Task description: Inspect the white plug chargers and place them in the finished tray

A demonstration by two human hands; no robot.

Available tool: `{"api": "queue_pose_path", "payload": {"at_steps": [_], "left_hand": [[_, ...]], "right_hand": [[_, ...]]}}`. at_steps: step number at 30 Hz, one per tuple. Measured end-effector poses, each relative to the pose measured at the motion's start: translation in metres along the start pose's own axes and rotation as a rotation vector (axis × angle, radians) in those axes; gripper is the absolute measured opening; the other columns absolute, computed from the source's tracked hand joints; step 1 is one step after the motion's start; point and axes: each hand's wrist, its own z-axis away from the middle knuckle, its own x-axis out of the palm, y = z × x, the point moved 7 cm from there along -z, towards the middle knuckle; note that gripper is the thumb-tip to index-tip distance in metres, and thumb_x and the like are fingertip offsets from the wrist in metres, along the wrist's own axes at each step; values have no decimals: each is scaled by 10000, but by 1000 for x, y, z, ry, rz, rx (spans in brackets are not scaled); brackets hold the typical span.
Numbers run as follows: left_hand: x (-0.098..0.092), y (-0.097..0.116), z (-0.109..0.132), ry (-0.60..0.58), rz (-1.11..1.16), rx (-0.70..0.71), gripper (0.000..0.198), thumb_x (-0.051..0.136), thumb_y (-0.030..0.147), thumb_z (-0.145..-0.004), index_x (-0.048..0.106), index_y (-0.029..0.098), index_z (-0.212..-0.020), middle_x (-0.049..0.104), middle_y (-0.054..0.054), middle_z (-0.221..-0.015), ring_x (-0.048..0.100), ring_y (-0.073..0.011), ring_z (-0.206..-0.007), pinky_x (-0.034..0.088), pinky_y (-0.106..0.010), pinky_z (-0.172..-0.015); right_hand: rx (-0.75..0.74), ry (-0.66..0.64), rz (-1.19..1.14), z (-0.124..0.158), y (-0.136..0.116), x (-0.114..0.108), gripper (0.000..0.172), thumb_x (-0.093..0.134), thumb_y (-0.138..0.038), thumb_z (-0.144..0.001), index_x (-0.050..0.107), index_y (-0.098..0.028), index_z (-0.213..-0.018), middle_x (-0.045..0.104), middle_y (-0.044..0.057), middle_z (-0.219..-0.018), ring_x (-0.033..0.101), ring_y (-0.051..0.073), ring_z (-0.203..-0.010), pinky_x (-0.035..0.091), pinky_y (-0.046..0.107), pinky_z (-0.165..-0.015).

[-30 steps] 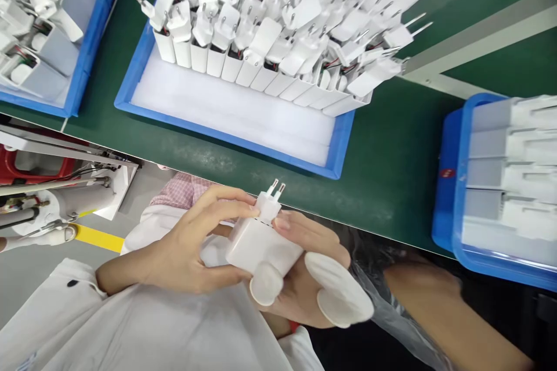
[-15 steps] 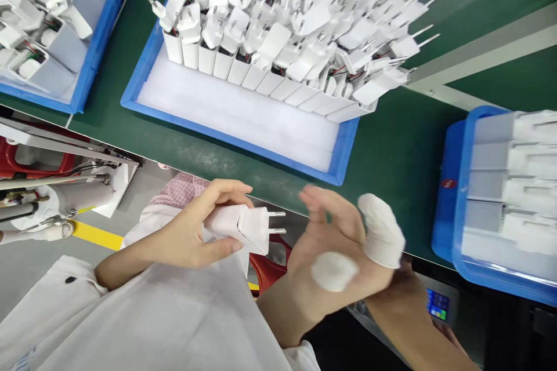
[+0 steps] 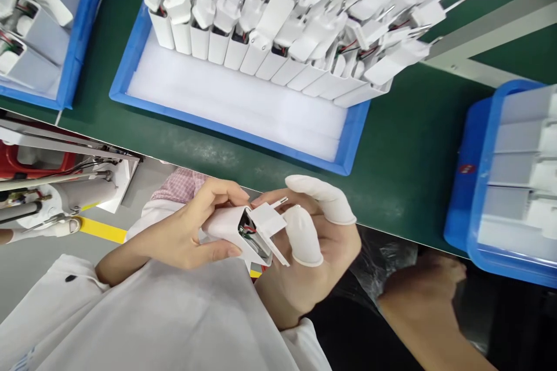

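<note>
The person wears a loose white coat whose long sleeve ends at the wrist of the bare left hand point(image 3: 183, 237). The right hand point(image 3: 313, 249) has white rubber finger cots rolled over two fingertips point(image 3: 304, 237). A pink-and-white checked garment shows beneath the coat, above the left wrist.

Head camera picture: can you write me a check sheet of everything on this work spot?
Surface: green table, lightly scuffed.
Job's things: white charger, its plug cap tilted off, insides showing.
Clutter: blue tray with rows of open chargers; more trays at both sides.
Grippers: left hand holds the charger body; right hand, with white finger covers, touches the cap.
Cables: red and black wires in the tray chargers.
Surroundings: another person's arm, lower right.
</note>
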Motion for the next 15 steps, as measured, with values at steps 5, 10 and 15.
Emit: {"api": "queue_pose_path", "payload": {"at_steps": [5, 10, 15], "left_hand": [[-5, 0, -2, 78, 17, 55, 535, 717, 228, -860, 389, 295, -1276, 540, -80, -1155, 596, -227, -1098, 540, -362, -872], [-10, 14, -4, 157, -155, 209, 371, 665, 182, -896, 476, 273, -1202, 610, -73, -1109, 611, -210, -1054, 521, -373, -906], [-9, 24, -3, 191, -308, 281, 296, 667, 169, -884, 558, 216, -1156, 619, -96, -1079, 604, -233, -1057, 529, -369, -863]], "right_hand": [[-6, -10, -19, 1, 6, 2, 280, 597, -376, -935, 623, -276, -1195, 706, 29, -877, 700, 203, -743, 583, 336, -627], [-89, 0, 35, 10, 5, 0, 360, 731, -392, -836, 616, -260, -1151, 704, 68, -1043, 714, 243, -891, 607, 383, -726], [-110, 29, 92, 16, 1, 1, 171, 688, -240, -872, 618, -260, -1027, 725, 33, -1014, 717, 202, -870, 595, 336, -724]]}}
